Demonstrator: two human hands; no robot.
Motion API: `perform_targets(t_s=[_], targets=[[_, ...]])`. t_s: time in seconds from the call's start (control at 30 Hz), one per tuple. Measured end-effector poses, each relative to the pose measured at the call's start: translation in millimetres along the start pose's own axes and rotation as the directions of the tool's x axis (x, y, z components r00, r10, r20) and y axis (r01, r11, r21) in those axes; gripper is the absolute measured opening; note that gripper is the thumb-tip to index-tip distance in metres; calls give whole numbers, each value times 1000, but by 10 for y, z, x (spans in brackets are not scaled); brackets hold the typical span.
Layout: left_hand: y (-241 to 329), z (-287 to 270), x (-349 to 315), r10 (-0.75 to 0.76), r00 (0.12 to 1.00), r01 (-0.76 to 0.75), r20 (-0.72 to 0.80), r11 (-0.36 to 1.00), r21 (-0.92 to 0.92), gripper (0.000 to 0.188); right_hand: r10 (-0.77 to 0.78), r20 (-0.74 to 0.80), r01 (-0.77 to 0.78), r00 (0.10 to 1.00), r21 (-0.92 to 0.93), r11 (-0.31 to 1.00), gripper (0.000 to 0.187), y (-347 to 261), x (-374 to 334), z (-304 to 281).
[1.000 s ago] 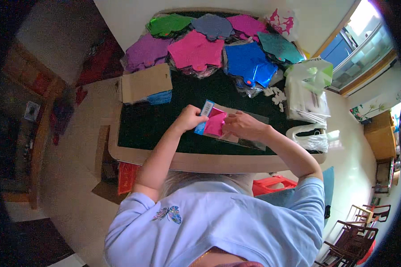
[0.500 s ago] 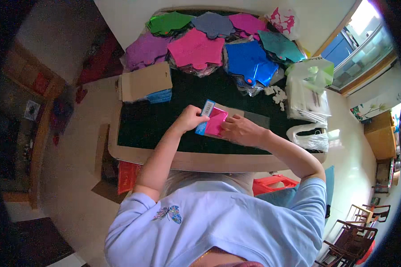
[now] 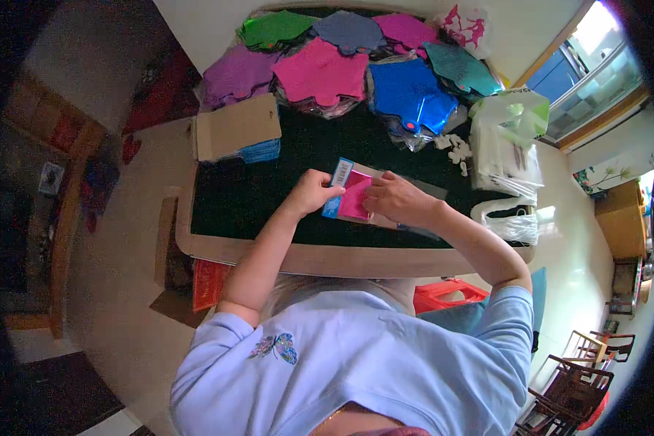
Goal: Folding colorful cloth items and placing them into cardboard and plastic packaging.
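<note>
A flat card (image 3: 340, 174) with a blue-and-white printed end lies at the middle of the dark green tabletop. My left hand (image 3: 317, 195) pinches its left end, thumb on top. Over the card is a folded piece of shiny pink foil (image 3: 354, 195). The bent fingers of my right hand (image 3: 400, 200) are closed at the foil's right side; its fingertips are partly hidden. Beneath and beyond that hand stretches a clear plastic sleeve (image 3: 432, 192). How far the card sits inside the sleeve is hard to make out.
Piles of shaped foil pieces in pink (image 3: 321, 73), blue (image 3: 410, 94), green and purple line the table's far side. Brown-backed cards (image 3: 238, 127) are stacked at left. Clear plastic bags (image 3: 505, 156) and a white strip bundle (image 3: 512, 227) lie at right.
The card and both hands appear slightly farther right in the picture. My right fingers have shifted a little up over the pink foil. Both hands stay on the same things.
</note>
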State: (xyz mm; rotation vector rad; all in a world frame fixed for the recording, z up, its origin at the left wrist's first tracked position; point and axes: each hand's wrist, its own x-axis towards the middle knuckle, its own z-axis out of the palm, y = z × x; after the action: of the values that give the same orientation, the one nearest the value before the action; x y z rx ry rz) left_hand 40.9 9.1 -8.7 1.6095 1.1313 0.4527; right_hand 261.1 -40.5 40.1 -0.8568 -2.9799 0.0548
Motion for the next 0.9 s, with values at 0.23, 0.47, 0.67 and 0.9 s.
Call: perform_targets(t_s=[0.23, 0.47, 0.67, 0.9], targets=[[21, 90, 7, 70, 997, -66, -29, 992, 106, 26, 11, -27, -8, 1000, 97, 995, 17, -5, -37, 45], [35, 125, -35, 115, 990, -98, -81, 976, 193, 26, 19, 96, -26, 995, 81, 996, 22, 8, -116, 80], [137, 155, -159, 150, 974, -98, -169, 954, 282, 25, 41, -12, -39, 999, 119, 992, 21, -48, -167, 68], [-77, 164, -9, 106, 994, -101, -40, 987, 122, 24, 90, -74, -94, 993, -52, 994, 16, 113, -141, 17]])
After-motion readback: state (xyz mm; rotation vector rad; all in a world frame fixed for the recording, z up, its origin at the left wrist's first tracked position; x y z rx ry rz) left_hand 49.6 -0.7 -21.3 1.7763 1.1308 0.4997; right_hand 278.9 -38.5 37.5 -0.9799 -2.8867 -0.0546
